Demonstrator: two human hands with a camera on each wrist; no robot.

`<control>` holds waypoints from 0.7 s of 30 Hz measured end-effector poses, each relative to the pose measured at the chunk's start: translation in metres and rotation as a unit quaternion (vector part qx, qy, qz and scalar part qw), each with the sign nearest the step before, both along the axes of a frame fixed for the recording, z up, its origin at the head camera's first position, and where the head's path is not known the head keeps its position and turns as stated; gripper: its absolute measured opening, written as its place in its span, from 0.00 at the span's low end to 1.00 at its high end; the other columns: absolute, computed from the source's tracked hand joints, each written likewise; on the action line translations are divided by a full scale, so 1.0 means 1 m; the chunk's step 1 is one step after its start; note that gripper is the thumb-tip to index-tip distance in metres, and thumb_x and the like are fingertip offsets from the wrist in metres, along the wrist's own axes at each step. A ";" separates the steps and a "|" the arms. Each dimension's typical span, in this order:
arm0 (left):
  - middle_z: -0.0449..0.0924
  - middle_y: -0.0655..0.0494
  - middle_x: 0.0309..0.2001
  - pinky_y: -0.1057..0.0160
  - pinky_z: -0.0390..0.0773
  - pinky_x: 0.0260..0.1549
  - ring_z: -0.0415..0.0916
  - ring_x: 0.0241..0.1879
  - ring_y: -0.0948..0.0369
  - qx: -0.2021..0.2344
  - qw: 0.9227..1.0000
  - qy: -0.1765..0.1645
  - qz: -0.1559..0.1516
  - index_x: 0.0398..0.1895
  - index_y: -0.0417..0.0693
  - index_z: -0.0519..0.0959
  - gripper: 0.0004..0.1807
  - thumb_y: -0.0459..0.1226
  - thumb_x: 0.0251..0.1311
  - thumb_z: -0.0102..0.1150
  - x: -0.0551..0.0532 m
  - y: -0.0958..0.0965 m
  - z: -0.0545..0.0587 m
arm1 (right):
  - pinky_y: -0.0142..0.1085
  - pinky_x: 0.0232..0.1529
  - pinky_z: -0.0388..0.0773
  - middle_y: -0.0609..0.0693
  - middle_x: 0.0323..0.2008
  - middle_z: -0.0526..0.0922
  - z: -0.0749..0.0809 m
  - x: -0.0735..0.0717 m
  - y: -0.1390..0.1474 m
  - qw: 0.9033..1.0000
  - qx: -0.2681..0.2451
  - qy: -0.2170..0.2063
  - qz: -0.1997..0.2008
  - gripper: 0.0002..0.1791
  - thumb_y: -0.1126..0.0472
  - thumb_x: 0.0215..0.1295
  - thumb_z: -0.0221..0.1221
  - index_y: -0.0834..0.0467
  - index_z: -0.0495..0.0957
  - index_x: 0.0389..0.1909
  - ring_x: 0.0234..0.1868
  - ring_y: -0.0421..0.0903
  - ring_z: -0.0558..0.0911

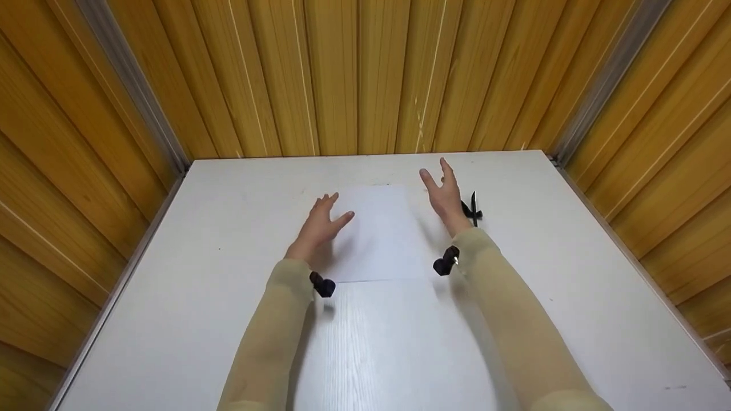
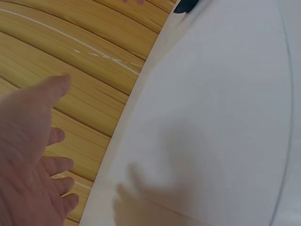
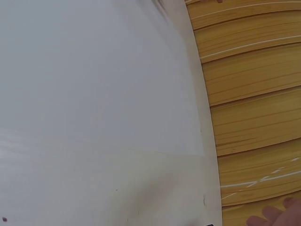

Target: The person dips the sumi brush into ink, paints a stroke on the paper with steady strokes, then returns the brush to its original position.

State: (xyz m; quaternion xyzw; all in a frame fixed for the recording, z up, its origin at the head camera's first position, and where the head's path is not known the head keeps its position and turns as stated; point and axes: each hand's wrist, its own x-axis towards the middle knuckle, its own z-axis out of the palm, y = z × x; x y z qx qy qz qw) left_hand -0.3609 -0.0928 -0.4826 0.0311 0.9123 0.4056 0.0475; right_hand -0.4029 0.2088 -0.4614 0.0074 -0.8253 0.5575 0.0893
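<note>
A sheet of white paper [image 1: 377,234] lies flat on the white table [image 1: 228,319], between my two hands. Over its left edge hovers my left hand [image 1: 320,225], fingers spread and thumb apart, holding nothing. On the other side my right hand [image 1: 446,197] is raised past the paper's right edge, thumb and fingers apart and nothing between them. Just behind that hand's wrist lies a small black object [image 1: 473,210] with thin pointed parts, partly hidden by the hand. In the left wrist view the left hand [image 2: 35,155] casts a shadow on the paper [image 2: 211,94].
Yellow wood-look panels [image 1: 354,74] wall in the table at the back and both sides. A grey metal post [image 1: 137,80] stands in the back left corner, another post [image 1: 605,85] in the back right. Small black cameras sit on both wrists.
</note>
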 end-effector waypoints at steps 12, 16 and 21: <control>0.54 0.50 0.82 0.46 0.54 0.82 0.51 0.82 0.49 0.003 0.997 0.005 -0.073 0.80 0.54 0.62 0.40 0.50 0.68 0.65 0.055 0.005 -0.012 | 0.55 0.81 0.59 0.60 0.83 0.50 0.002 0.027 0.025 0.999 -0.009 0.005 0.030 0.44 0.39 0.77 0.51 0.54 0.46 0.83 0.81 0.63 0.56; 0.57 0.48 0.81 0.47 0.55 0.82 0.52 0.82 0.48 -0.048 0.993 -0.002 -0.111 0.78 0.51 0.66 0.38 0.46 0.67 0.67 0.068 0.007 -0.012 | 0.55 0.81 0.59 0.62 0.82 0.51 0.004 0.039 0.036 0.999 0.008 0.005 0.045 0.44 0.41 0.78 0.52 0.55 0.47 0.83 0.80 0.64 0.58; 0.61 0.49 0.80 0.48 0.59 0.81 0.56 0.81 0.48 -0.096 0.987 -0.005 -0.130 0.75 0.51 0.69 0.35 0.44 0.66 0.69 0.075 0.010 -0.015 | 0.56 0.81 0.59 0.61 0.83 0.50 0.001 0.053 0.053 0.997 0.037 0.004 0.063 0.43 0.43 0.78 0.53 0.55 0.46 0.83 0.81 0.64 0.57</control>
